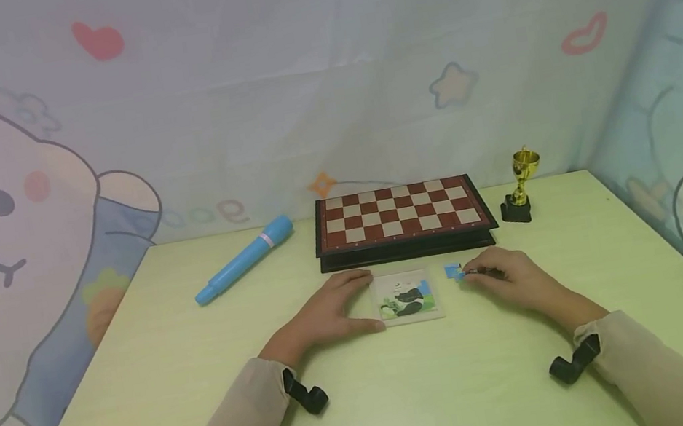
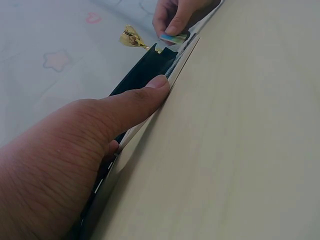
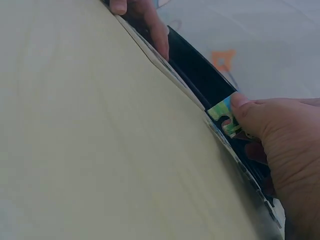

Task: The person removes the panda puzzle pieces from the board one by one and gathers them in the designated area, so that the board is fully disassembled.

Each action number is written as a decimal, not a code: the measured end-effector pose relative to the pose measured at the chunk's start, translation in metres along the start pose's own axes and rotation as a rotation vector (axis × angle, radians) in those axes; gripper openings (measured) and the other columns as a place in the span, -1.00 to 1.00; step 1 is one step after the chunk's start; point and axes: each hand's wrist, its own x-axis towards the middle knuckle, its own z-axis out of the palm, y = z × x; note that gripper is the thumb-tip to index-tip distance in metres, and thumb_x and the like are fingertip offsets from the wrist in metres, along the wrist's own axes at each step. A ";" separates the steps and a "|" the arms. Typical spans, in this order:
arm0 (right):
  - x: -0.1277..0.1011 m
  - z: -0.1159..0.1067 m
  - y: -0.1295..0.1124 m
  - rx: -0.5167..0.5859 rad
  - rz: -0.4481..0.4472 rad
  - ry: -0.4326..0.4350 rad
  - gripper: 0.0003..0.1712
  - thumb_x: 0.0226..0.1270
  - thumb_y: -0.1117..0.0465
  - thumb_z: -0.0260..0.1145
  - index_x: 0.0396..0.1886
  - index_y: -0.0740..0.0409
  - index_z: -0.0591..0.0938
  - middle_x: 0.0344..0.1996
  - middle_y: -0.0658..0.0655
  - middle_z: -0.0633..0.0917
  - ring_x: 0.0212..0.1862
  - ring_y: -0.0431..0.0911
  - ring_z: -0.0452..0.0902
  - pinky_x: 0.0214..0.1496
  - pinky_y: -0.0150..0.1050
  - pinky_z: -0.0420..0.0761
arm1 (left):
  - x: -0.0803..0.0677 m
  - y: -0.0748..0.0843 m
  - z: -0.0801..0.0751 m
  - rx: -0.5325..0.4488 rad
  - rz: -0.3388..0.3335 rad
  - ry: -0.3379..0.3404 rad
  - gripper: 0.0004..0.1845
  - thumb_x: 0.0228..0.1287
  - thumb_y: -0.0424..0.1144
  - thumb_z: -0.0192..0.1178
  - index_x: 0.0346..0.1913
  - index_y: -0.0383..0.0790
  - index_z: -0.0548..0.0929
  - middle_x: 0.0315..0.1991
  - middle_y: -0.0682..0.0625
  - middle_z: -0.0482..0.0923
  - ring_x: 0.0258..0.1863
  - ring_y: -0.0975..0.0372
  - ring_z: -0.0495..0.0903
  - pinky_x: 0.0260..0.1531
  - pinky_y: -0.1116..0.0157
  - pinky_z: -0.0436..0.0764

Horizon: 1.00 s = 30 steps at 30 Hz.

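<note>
A pale puzzle tray (image 1: 420, 317) holding a panda picture (image 1: 409, 298) lies in the middle of the table. My left hand (image 1: 329, 310) holds the tray at its left side, thumb at the near corner and fingers at the far one. In the left wrist view the thumb (image 2: 157, 85) presses against the tray's edge. Right of the tray, my right hand (image 1: 513, 279) pinches a puzzle piece (image 3: 222, 110) between thumb and fingers. The piece is green and blue with a rounded notch; part of it is hidden by the fingers.
Just behind the tray sits a black-sided chessboard box (image 1: 409, 247) with a red and white checkered top. A blue marker-shaped tube (image 1: 245, 260) lies at the back left. A small gold trophy (image 1: 519, 183) on a black base stands at the back right.
</note>
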 end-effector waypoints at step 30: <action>0.000 0.008 -0.013 -0.145 0.022 -0.056 -0.77 0.21 0.07 0.54 -0.19 -0.05 0.70 -0.19 -0.14 0.64 -0.15 -0.19 0.37 -0.16 -0.16 0.50 | 0.000 -0.002 0.002 0.004 -0.016 0.001 0.04 0.06 0.49 0.26 0.54 0.04 0.30 0.52 0.14 0.17 0.51 0.22 0.10 0.46 0.15 0.18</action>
